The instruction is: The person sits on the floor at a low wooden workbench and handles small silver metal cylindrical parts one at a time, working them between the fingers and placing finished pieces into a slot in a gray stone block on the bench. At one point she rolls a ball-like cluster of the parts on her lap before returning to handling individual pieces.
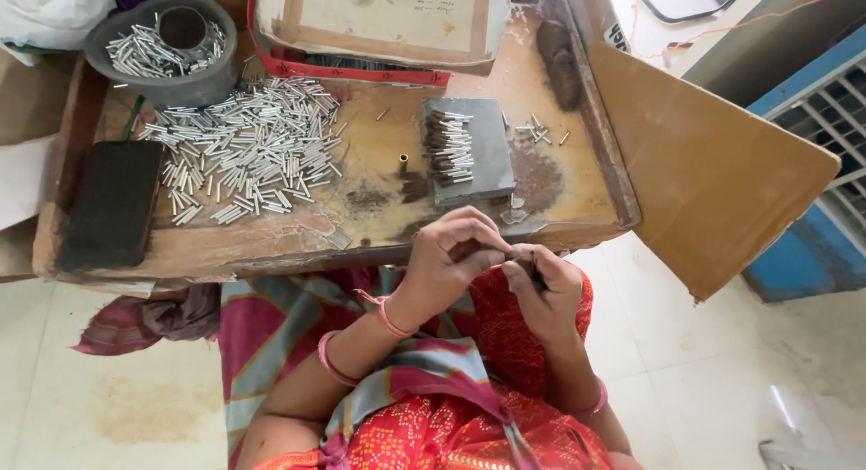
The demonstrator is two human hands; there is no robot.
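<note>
A thin dark stick is pinched between the fingers of both hands, held together just below the near edge of the low wooden table. The left hand is curled closed around one end, and the right hand is closed on the other. On the table, a row of dark-tipped tubes is laid on a grey metal block. A heap of small silver tubes is spread beside a grey bowl and a black pad.

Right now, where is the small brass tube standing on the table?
In the head view, the brass tube stands upright mid-table, between the loose pile of silver tubes and the grey block.
</note>
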